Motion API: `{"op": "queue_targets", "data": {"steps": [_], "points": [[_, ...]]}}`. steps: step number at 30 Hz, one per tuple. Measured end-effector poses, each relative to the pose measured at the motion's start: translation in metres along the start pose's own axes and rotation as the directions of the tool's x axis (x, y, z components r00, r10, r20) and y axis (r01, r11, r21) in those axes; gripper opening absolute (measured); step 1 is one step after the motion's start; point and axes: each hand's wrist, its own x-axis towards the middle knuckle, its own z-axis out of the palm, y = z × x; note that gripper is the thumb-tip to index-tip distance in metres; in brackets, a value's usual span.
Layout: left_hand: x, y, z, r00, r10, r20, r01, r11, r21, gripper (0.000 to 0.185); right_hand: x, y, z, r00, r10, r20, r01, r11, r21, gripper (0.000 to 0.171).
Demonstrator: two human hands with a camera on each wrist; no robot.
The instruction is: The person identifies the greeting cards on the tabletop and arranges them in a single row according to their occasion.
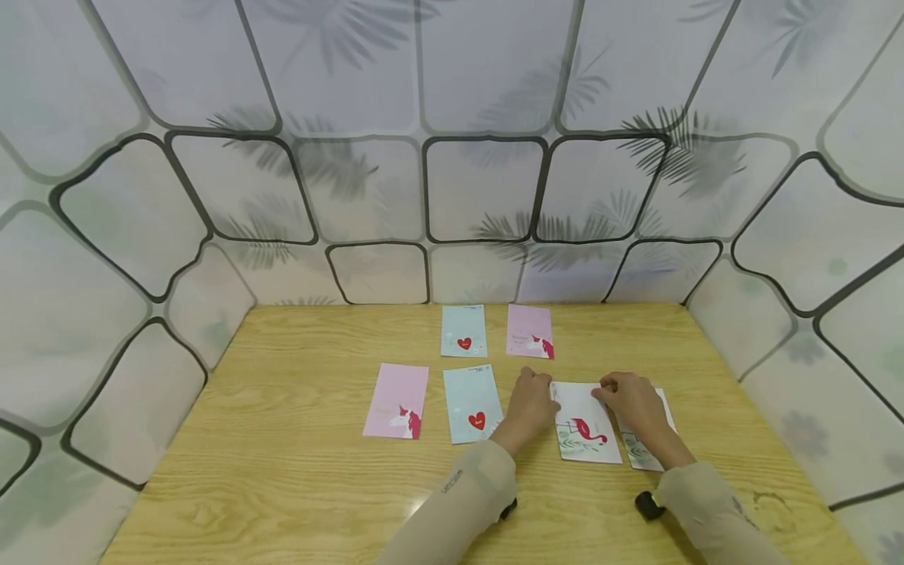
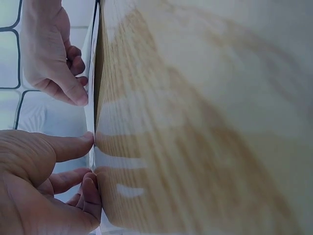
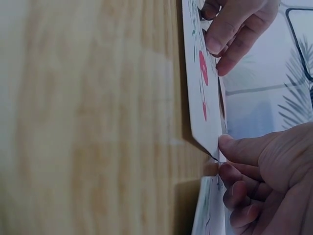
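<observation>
Six paper cards on the wooden table (image 1: 282,439): two pink, two blue, two white. Left hand (image 1: 531,404) and right hand (image 1: 632,402) pinch the white flamingo card (image 1: 585,435) by its far corners; open tabletop to the left.

Six cards lie on the desk (image 1: 297,471): two pink unicorn cards (image 1: 397,400) (image 1: 530,330), two blue heart cards (image 1: 464,330) (image 1: 473,403), and two white flamingo cards (image 1: 585,428) (image 1: 646,451). Two hands (image 1: 531,404) (image 1: 632,400) are there.

Your left hand (image 1: 531,406) and right hand (image 1: 633,401) both pinching the white flamingo card (image 1: 583,428), a second white card (image 1: 646,449) under your right wrist, pink and blue cards laid out on the wooden table (image 1: 282,439).
</observation>
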Motion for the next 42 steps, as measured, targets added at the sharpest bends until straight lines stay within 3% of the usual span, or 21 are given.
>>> {"op": "queue_targets", "data": {"steps": [15, 26, 34, 42], "points": [[0.000, 0.001, -0.003, 0.999, -0.029, 0.027, 0.031, 0.997, -0.067, 0.044, -0.002, -0.005, -0.001, 1.000, 0.004, -0.014, -0.005, 1.000, -0.023, 0.032], [-0.002, -0.004, -0.018, 0.997, -0.026, 0.075, 0.037, 0.988, -0.152, 0.045, -0.009, -0.016, -0.003, 0.998, 0.000, -0.068, 0.000, 1.000, -0.002, 0.031], [-0.009, -0.017, -0.041, 0.999, 0.026, 0.046, -0.016, 0.977, -0.214, 0.046, -0.014, -0.029, -0.009, 0.987, -0.096, -0.132, 0.099, 0.995, 0.020, 0.032], [-0.025, -0.042, -0.077, 0.996, 0.090, -0.005, -0.087, 0.954, -0.288, 0.048, -0.016, -0.043, -0.011, 0.984, -0.117, -0.136, 0.126, 0.990, 0.058, 0.036]]}}
